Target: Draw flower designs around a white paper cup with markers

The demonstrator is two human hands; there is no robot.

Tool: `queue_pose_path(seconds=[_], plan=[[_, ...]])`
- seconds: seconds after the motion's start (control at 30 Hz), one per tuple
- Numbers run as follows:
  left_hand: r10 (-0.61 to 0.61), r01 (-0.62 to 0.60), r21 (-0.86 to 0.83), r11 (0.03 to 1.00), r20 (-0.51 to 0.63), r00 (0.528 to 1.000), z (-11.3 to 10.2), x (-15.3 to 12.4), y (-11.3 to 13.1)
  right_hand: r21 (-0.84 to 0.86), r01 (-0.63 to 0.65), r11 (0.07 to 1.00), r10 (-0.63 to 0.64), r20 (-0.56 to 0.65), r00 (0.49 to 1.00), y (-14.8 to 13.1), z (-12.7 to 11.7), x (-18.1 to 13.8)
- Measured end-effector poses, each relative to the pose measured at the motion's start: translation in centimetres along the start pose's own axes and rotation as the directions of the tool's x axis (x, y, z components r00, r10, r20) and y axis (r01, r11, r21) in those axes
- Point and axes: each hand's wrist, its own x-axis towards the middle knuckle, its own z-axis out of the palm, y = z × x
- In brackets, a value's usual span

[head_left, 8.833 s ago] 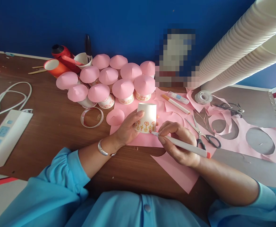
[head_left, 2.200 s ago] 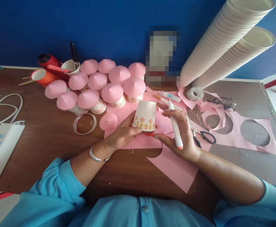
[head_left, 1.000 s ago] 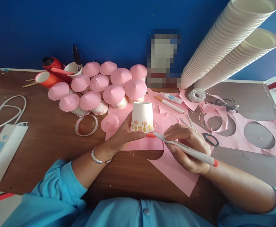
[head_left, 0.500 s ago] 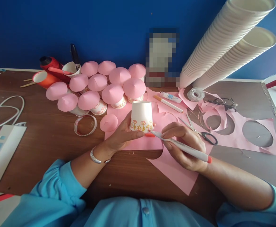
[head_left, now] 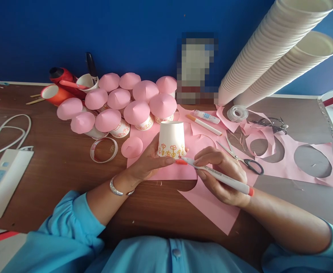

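My left hand is closed round the left side of a white paper cup, held upside down. Red and yellow flowers run along the cup's lower band, near the rim. In my right hand is a white marker with a red end, pinched between thumb and fingers. Its tip meets the cup near the lower right of the flower band, or is very close to it. An orange-red marker cap lies just below the cup, on pink paper.
Several cups topped with pink paper cones stand at the back left. Tall stacks of paper cups lean at the right. Scissors, a tape roll, a yellow-ended marker and cut pink paper lie rightward. A power strip sits left.
The marker's tip and my right hand have shifted very slightly at the cup's flower band. The cup stays in my left hand; the whole view has drifted a little.
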Motion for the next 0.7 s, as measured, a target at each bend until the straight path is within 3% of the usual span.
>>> queue_pose_path(seconds=[0.7], plan=[[-0.004, 0.004, -0.043, 0.999, -0.008, 1.000, -0.06, -0.18, 0.08, 0.061, 0.004, 0.998, -0.004, -0.013, 1.000, 0.14, -0.27, 0.07]])
